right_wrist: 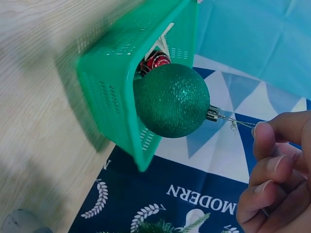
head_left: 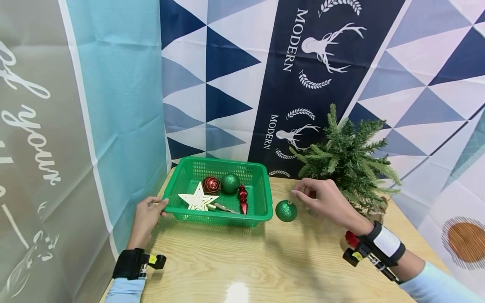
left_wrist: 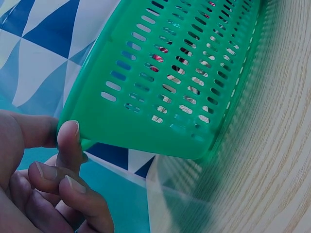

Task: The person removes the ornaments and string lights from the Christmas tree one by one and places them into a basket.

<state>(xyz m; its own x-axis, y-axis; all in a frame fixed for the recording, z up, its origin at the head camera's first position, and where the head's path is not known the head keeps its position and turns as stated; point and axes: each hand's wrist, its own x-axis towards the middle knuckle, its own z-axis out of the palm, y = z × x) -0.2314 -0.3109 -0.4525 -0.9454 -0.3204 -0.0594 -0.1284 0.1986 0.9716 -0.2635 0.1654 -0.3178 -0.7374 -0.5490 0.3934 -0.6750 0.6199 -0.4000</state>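
Observation:
My left hand (head_left: 147, 219) pinches the front left corner of a green plastic basket (head_left: 223, 218) between thumb and fingers. In the right wrist view, my right hand (right_wrist: 284, 170) pinches the thin loop of a green glitter bauble (right_wrist: 172, 101). The bauble dangles just outside the basket's right side, with the hand to its right in the head view. Inside the basket lie a white star (head_left: 198, 199), a red swirl bauble (head_left: 211, 185), another green bauble (head_left: 230, 183) and a red drop-shaped ornament (head_left: 243, 198). Some small pieces beside the star are hard to make out.
A small artificial fir tree (head_left: 345, 155) stands at the back right, behind my right hand. Something red (head_left: 351, 239) is partly hidden by the right wrist. Printed cloth (head_left: 227, 63) hangs behind and left of the wooden table (head_left: 212, 261).

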